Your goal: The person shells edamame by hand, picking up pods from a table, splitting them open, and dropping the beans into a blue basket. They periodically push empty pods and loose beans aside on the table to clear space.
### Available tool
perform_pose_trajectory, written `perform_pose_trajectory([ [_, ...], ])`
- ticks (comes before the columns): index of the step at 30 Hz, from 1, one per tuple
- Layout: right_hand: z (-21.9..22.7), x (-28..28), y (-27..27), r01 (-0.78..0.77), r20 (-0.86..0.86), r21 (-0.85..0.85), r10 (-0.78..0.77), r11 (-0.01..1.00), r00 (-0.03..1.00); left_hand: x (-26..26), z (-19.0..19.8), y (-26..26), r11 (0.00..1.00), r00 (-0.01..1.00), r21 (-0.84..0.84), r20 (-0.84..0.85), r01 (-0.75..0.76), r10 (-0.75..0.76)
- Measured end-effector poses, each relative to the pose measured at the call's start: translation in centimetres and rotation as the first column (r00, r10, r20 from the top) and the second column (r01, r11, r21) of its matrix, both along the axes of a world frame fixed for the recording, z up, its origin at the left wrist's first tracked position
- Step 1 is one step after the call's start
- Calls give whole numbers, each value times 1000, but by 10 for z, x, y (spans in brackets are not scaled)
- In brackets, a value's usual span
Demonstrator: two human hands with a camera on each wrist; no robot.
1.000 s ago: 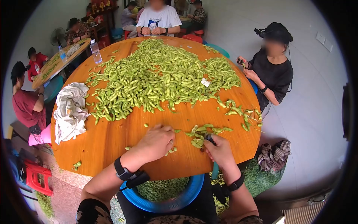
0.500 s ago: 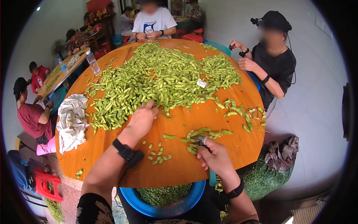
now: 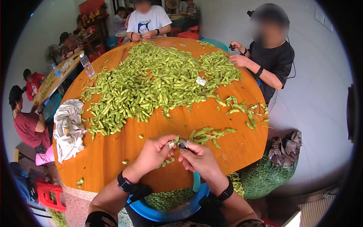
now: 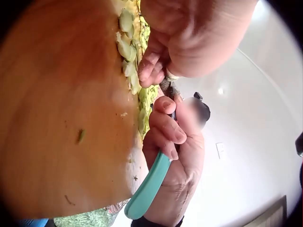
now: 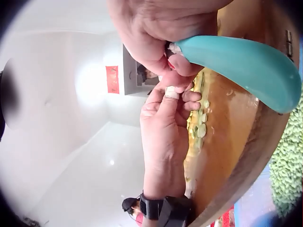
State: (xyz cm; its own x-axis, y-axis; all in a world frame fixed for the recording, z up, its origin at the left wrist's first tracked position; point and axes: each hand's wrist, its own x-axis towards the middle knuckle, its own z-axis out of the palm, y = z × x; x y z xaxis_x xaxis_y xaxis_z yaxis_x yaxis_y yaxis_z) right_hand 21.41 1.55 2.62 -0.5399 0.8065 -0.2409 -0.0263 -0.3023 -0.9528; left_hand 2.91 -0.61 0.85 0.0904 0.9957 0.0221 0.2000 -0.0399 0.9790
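Close together over the table's front part, my left hand (image 3: pixel 155 151) and right hand (image 3: pixel 202 159) meet at the fingertips. The left one pinches a green bean pod (image 3: pixel 176 139) between thumb and finger; white tape wraps its thumb. My right hand grips a tool with a dark metal head and a curved teal handle (image 4: pixel 151 189). The tool's head sits right at the pod, mostly covered by fingers. Beside the right hand lies a small row of pods (image 3: pixel 208 134). Shelled beans (image 3: pixel 168 160) lie on the wood below the left hand.
A large heap of pods (image 3: pixel 151 83) covers the table's far half. White cloth (image 3: pixel 68 128) lies at the left edge, and a water bottle (image 3: pixel 87 65) stands behind it. A blue basin (image 3: pixel 149 212) of beans is below the table edge. Another person (image 3: pixel 270 56) sits at right.
My left hand went out to the heap's near edge, then came back with a pod to the right hand. The right hand has moved left and lifted from the small row.
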Motion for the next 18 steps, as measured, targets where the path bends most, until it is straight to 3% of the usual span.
perform_pose_trajectory([
  [2, -2, -3, -2, 53, -59, -56, -56, 997, 997, 0, -2, -1, 988, 988, 143, -150, 60, -38],
  [3, -4, -4, -3, 53, -52, -56, -55, 997, 997, 0, -1, -3, 988, 989, 143, -142, 58, -38],
  [5, -9, -6, -4, 98, -31, -19, -98, 995, 995, 0, 6, -6, 952, 904, 274, -428, 137, -7],
  [6, -9, -8, -5, 94, -25, -22, -94, 995, 995, 0, 7, -7, 953, 906, 272, -422, 132, -5],
  [8, -7, -11, -8, 140, -12, 35, -140, 989, 990, 3, 6, -10, 874, 752, 453, -635, 177, 176],
  [12, -5, -18, -13, 170, -13, 99, -170, 980, 985, 3, 2, -11, 926, 711, 346, -689, 149, 143],
  [18, -13, -17, -7, 165, -164, -153, -190, 974, 968, 1, 1, -9, 886, 782, 441, -599, 142, 173],
])
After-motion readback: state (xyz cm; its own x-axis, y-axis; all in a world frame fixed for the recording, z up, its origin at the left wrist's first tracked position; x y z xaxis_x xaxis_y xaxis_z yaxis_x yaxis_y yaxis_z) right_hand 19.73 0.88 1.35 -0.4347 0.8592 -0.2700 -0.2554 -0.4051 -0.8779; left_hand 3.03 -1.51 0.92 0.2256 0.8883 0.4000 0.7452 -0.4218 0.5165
